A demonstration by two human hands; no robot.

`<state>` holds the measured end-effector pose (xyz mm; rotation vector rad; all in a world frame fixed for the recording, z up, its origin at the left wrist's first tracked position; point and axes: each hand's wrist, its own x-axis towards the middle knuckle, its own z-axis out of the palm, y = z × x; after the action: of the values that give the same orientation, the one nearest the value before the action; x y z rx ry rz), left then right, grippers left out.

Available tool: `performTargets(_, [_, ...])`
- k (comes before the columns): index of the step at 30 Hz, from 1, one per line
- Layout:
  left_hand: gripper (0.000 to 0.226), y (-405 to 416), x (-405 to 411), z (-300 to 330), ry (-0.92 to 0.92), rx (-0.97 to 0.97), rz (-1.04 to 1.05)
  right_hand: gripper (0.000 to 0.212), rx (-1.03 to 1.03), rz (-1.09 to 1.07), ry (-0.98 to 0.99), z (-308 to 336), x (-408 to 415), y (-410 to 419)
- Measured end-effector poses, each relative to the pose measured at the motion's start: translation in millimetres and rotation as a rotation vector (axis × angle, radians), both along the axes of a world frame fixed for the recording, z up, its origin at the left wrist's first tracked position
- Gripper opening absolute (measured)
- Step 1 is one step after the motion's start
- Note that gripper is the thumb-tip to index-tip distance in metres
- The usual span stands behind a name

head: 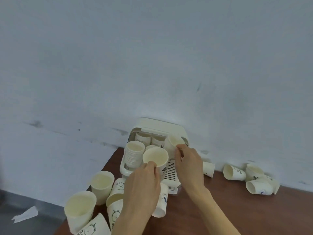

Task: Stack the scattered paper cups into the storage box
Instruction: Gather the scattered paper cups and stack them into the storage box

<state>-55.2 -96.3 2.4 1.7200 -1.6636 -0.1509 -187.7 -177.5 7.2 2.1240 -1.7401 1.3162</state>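
From the head view, we are looking down at a brown table [220, 209] pushed against a pale wall [152, 56], and we are seeing the cream storage box [179, 131] sitting at the table's far edge with its slatted floor showing. A tall stack of cups [135, 156] is standing in the box's left side, with more stacks behind it. Our left hand [144, 187] is pinching the rim of a paper cup [155, 157], holding it tilted over the box. Our right hand [188, 160] is gripping a second cup [174, 143] by its rim, above the box's right side. Loose cups [101, 185] are standing and lying near the table's left corner, and another cluster [254, 180] is lying on its sides at the right, along the wall. A folded paper [27, 215] is lying on the floor.
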Motion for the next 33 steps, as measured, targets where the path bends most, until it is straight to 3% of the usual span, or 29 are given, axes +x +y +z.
performTargets(4, [0.026, 9.5, 19.8, -3.0, 0.016, 0.029, 0.014, 0.021, -0.008, 0.027, 0.072, 10.3, 24.9, -23.9])
performTargets(11, [0.024, 12.0, 43.1, -8.0, 0.043, 0.037, 0.039, 0.026, 0.124, 0.005, 0.371, -3.9, 40.5, -55.6])
performTargets(15, [0.024, 5.8, 49.0, -10.1, 0.039, 0.022, 0.038, 0.029, 0.173, 0.007, 0.436, -9.4, 48.9, -53.8])
performTargets(21, [0.027, -11.6, 56.0, -8.6, 0.019, -0.003, 0.060, 0.014, 0.206, -0.047, 0.511, -17.8, 53.3, -44.5])
performTargets(27, [0.029, -49.7, 62.5, 12.7, -0.023, -0.085, 0.124, 0.018, 0.212, -0.034, 0.565, -20.7, 47.3, -47.4])
performTargets(29, [0.029, -65.2, 65.5, 14.6, -0.019, -0.111, 0.125, 0.027, 0.189, -0.030, 0.617, -23.0, 45.7, -47.3])
performTargets(31, [0.030, -79.9, 67.7, 13.1, -0.009, -0.129, 0.125, 0.050, 0.133, -0.042, 0.647, -29.6, 44.5, -50.2])
performTargets(33, [0.031, -92.6, 67.7, 11.2, 0.001, -0.141, 0.120, 0.045, 0.185, -0.047, 0.657, -37.4, 43.7, -51.1])
